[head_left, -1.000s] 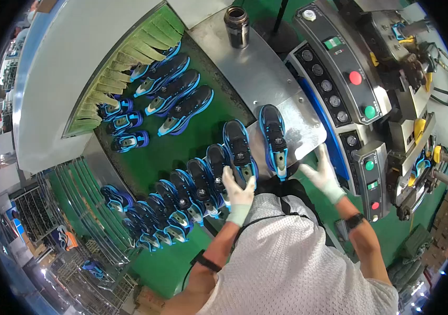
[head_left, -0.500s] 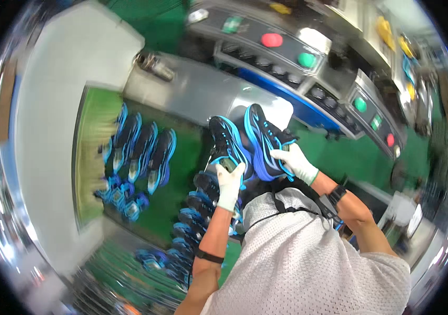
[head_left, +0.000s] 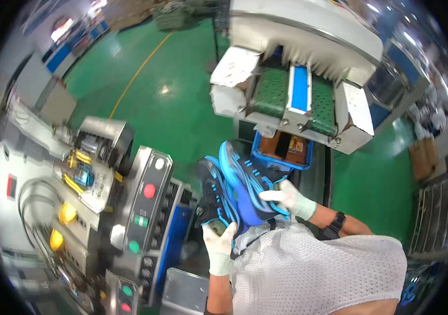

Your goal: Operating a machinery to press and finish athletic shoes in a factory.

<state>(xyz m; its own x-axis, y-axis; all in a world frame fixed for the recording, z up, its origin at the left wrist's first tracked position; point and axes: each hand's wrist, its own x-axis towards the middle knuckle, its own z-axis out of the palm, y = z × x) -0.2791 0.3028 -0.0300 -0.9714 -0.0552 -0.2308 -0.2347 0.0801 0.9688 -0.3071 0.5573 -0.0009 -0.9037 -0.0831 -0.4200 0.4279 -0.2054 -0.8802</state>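
My left hand (head_left: pixel 218 245), in a white glove, is closed on the heel end of a black sneaker (head_left: pixel 210 190) with blue trim. The thumb reaches into its collar. A matching sneaker (head_left: pixel 241 184), with a blue and purple sole, is gripped at the heel end by my gloved right hand (head_left: pixel 290 200). Both sneakers are held side by side in front of my body, toes pointing away from me. The right one is tilted so that the side of its sole shows.
Ahead stands a white machine (head_left: pixel 308 31) with bristle strips above green perforated belts (head_left: pixel 271 93). A blue crate (head_left: pixel 301 167) with brown contents sits below it. On the left are a control panel (head_left: pixel 145 205) with coloured buttons, machinery with yellow parts, and a grey metal seat-like plate (head_left: pixel 184 291).
I have turned to the right, bringing the belt machine in front of me and the control panels to my left. The green rack of sneakers has left view. Both hands keep their sneakers.
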